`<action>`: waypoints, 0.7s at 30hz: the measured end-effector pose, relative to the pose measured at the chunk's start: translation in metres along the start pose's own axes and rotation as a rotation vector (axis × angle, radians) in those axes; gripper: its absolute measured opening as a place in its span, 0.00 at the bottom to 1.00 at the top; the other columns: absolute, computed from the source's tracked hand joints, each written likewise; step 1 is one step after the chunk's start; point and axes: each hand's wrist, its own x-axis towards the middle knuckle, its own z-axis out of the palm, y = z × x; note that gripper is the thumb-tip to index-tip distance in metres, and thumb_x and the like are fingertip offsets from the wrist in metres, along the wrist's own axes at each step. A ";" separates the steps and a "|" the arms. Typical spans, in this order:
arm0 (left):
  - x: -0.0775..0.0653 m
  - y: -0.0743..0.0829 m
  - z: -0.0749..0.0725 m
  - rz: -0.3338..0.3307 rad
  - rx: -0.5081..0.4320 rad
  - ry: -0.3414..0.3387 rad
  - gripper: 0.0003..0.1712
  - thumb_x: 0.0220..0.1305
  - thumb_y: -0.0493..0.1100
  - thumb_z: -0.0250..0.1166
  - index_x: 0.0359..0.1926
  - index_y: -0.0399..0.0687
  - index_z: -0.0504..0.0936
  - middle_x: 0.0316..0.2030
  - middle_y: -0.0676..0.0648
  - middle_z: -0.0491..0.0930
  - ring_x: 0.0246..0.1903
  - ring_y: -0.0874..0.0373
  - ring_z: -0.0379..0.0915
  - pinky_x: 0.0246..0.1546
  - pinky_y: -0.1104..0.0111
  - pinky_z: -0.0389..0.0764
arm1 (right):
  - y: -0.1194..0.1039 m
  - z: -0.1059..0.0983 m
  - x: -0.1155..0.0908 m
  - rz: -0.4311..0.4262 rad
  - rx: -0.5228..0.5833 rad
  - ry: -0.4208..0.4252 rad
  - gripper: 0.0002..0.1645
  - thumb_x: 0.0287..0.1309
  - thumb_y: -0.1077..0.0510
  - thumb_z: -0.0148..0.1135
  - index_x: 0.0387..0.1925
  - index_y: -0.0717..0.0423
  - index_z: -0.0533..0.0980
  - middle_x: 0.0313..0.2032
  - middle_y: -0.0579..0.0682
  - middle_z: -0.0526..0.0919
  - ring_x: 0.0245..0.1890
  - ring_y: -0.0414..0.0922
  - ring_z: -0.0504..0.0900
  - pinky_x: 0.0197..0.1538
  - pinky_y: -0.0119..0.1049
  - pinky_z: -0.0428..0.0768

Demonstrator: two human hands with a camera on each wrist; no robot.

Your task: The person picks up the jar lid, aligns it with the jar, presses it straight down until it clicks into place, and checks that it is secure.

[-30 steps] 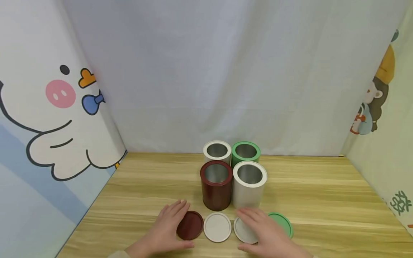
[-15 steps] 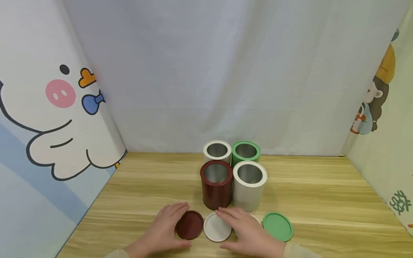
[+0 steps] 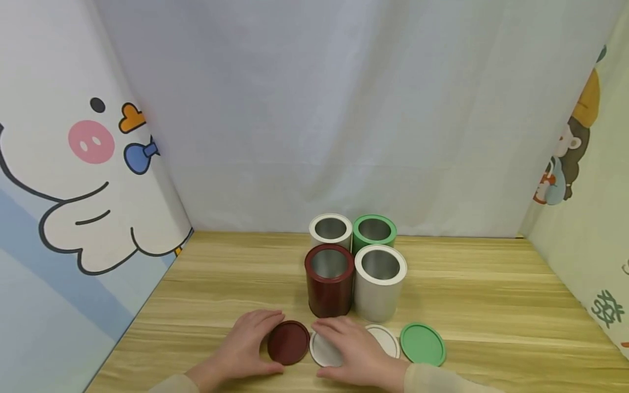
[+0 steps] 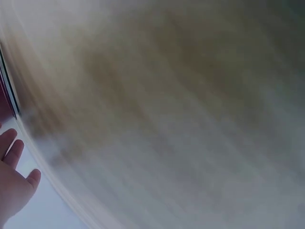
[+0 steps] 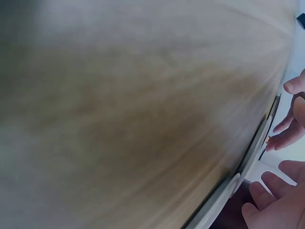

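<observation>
In front of the dark red can (image 3: 330, 297), pale sleeves reach in from the near edge. Left of it and nearer, the left hand (image 3: 243, 345) arches beside the dark red lid (image 3: 289, 343), fingers toward the lid's far edge, thumb toward its near edge. Straight in front of the can, the right hand (image 3: 357, 349) slants in, partly covering one pale lid (image 3: 324, 349), its thumb apart from the fingers.

Both hands look relaxed, neither clasping anything; whether fingertips touch the lids I cannot tell, and the wrist views catch only loosely spread fingers at their edges.

Right of the can's front, beyond the right hand, lie another pale lid (image 3: 387, 341) and the green lid (image 3: 423, 344), all four lids in one row. I judge the step in hand to be setting or straightening that row; the next move calls for light, level fingertip contact at the rims.

Just right of the can stands the near white can (image 3: 378, 297); behind are the far white can (image 3: 316, 240) and green can (image 3: 358, 240), all lidless.
</observation>
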 end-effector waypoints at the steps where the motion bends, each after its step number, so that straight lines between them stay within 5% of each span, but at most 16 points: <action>1: 0.000 -0.001 0.000 0.004 -0.002 -0.003 0.52 0.46 0.75 0.70 0.62 0.42 0.77 0.58 0.47 0.77 0.58 0.50 0.71 0.58 0.47 0.71 | -0.001 0.001 0.001 -0.001 0.001 -0.006 0.44 0.52 0.37 0.72 0.66 0.52 0.72 0.62 0.48 0.75 0.59 0.45 0.73 0.57 0.46 0.75; 12: -0.002 -0.010 0.001 0.073 -0.016 -0.005 0.49 0.49 0.73 0.70 0.62 0.44 0.77 0.57 0.49 0.78 0.57 0.53 0.72 0.56 0.50 0.72 | -0.010 0.010 0.019 0.005 -0.036 -0.117 0.44 0.56 0.35 0.68 0.70 0.47 0.70 0.64 0.48 0.73 0.61 0.45 0.71 0.57 0.44 0.77; 21: -0.003 -0.017 0.001 0.096 -0.041 -0.023 0.44 0.50 0.69 0.72 0.61 0.48 0.80 0.58 0.50 0.78 0.58 0.54 0.72 0.56 0.49 0.73 | -0.010 0.016 0.026 -0.007 -0.099 -0.129 0.43 0.56 0.33 0.66 0.68 0.48 0.72 0.64 0.50 0.73 0.60 0.46 0.72 0.55 0.43 0.78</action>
